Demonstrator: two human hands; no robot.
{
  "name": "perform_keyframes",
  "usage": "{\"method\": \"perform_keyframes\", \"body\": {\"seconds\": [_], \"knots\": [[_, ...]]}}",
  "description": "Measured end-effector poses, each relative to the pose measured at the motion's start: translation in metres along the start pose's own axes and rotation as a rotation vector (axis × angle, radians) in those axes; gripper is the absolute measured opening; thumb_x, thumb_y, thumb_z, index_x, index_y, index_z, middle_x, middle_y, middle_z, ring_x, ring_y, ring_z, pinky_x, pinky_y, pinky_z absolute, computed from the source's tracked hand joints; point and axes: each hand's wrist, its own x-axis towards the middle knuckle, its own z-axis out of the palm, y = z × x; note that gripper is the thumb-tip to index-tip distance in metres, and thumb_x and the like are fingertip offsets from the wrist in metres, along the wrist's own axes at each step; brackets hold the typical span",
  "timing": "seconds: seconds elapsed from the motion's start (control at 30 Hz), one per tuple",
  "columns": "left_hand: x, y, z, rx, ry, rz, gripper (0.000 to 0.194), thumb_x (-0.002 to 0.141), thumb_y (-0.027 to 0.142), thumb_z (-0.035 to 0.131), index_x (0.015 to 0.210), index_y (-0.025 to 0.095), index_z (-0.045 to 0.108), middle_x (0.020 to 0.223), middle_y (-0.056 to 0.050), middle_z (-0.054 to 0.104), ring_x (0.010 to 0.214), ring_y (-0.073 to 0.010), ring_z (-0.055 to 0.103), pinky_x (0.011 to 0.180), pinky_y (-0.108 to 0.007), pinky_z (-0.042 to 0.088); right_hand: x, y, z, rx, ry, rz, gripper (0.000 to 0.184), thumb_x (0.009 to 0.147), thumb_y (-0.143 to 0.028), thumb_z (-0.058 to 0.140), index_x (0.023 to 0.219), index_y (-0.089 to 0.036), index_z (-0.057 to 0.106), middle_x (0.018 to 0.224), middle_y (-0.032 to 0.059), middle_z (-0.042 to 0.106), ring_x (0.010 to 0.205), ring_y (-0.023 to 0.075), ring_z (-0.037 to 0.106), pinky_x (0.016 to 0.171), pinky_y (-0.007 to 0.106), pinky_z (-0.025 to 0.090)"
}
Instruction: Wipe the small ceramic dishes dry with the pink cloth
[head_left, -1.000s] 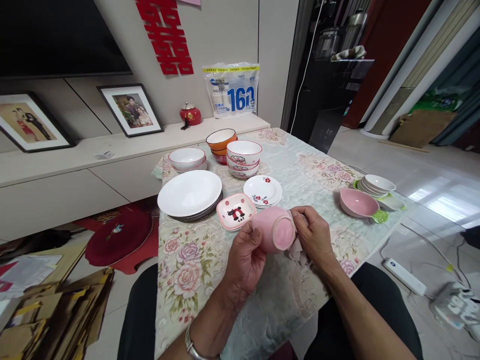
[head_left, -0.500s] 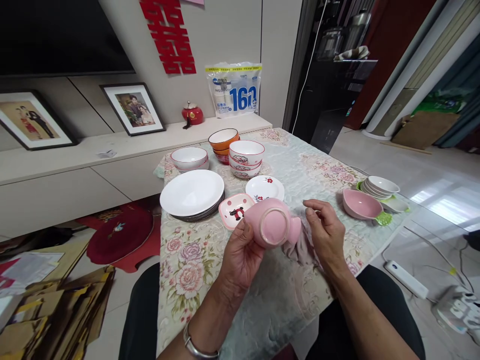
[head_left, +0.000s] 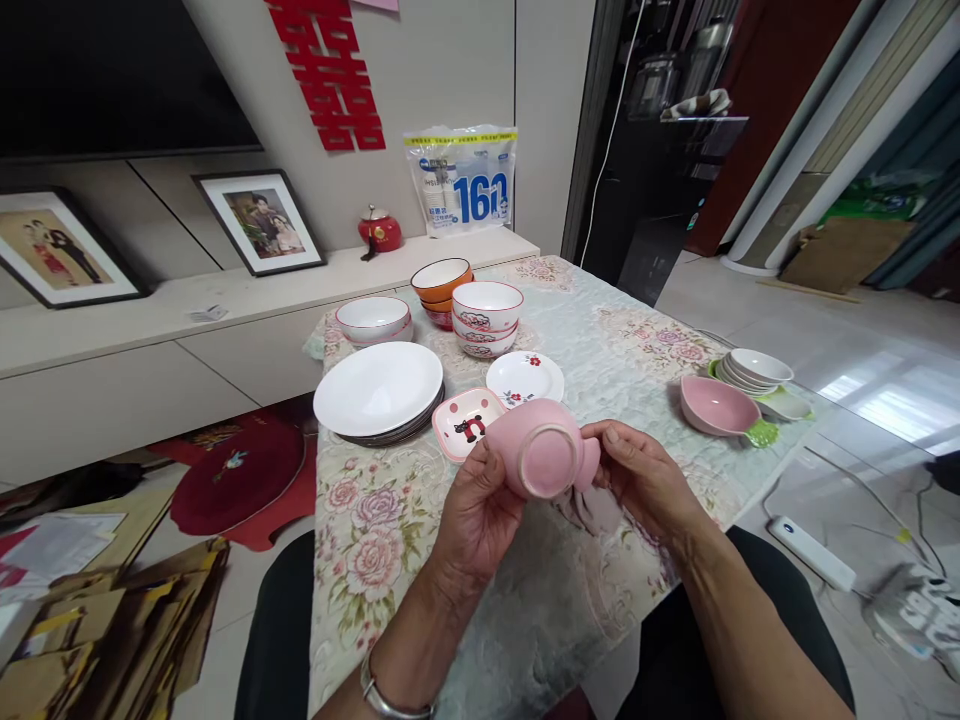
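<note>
Near the cat dish point(head_left: 454, 420), we have the pink bowl point(head_left: 547, 462) not yet set down, left fingers point(head_left: 491, 468) gripping it, right fingers point(head_left: 621, 442) at its narrow end, closure unclear, with plates point(head_left: 379, 388) stacked left of the dish.

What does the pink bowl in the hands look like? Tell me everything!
The pink bowl is smooth and rounded, and looks like glazed ceramic. It's tipped so its bottom shows, with a paler ring around the base. A stubby pink part sticks out on the right. The inside is hidden. It's held above the table: the left hand grips one side, and the right hand is at the stubby part, with a cloth just below.
</note>
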Motion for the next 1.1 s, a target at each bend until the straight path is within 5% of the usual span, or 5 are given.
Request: {"method": "perform_keyframes", "body": {"seconds": [0.17, 0.3, 0.67, 0.9, 1.1], "knots": [[0.001, 0.003, -0.002, 0.075, -0.091, 0.002, 0.039, 0.074, 0.023, 0.083, 0.111, 0.019, 0.074, 0.11, -0.005, 0.077, 0.097, -0.0163, 0.07, 0.086, -0.022, 0.055, -0.003, 0.003, -0.002, -0.075, -0.118, 0.037, 0.045, 0.091, -0.055, 0.06, 0.068, -0.016, 0.062, 0.048, -0.0024, 0.049, 0.045, 0.0077, 0.037, 0.047, 0.022, 0.027], [0.005, 0.002, -0.008, 0.1, -0.105, 0.027, 0.037, 0.072, 0.025, 0.085, 0.108, 0.02, 0.075, 0.106, -0.003, 0.077, 0.09, -0.013, 0.069, 0.083, -0.019, 0.053, -0.004, 0.009, -0.002, -0.042, -0.181, 0.117, 0.045, 0.091, -0.055, 0.059, 0.069, -0.016, 0.06, 0.052, -0.0005, 0.057, 0.041, 0.0072, 0.042, 0.042, 0.021, 0.026], [0.008, 0.003, -0.018, 0.255, -0.132, -0.02, 0.039, 0.062, 0.036, 0.091, 0.092, 0.017, 0.075, 0.09, -0.003, 0.075, 0.085, -0.0154, 0.064, 0.083, -0.026, 0.047, 0.001, 0.01, -0.003, 0.174, -0.085, 0.245, 0.055, 0.076, -0.07, 0.068, 0.082, -0.015, 0.069, 0.062, 0.0063, 0.07, 0.047, 0.013, 0.062, 0.043, 0.02, 0.044], [0.007, -0.004, -0.014, 0.219, -0.173, -0.06, 0.02, 0.07, 0.029, 0.087, 0.082, 0.019, 0.074, 0.082, 0.0, 0.073, 0.078, -0.0112, 0.061, 0.077, -0.022, 0.046, 0.004, 0.015, -0.001, 0.232, 0.048, 0.227, 0.037, 0.076, -0.051, 0.078, 0.076, -0.016, 0.065, 0.053, -0.001, 0.061, 0.043, 0.0105, 0.056, 0.043, 0.02, 0.046], [0.007, -0.004, -0.013, 0.236, -0.167, -0.07, 0.025, 0.074, 0.028, 0.083, 0.097, 0.02, 0.077, 0.104, -0.005, 0.074, 0.094, -0.0156, 0.063, 0.087, -0.025, 0.048, 0.006, 0.012, 0.005, 0.238, 0.106, 0.208, 0.031, 0.077, -0.042, 0.076, 0.07, -0.015, 0.064, 0.053, -0.0007, 0.058, 0.044, 0.0094, 0.05, 0.043, 0.021, 0.044]]}}
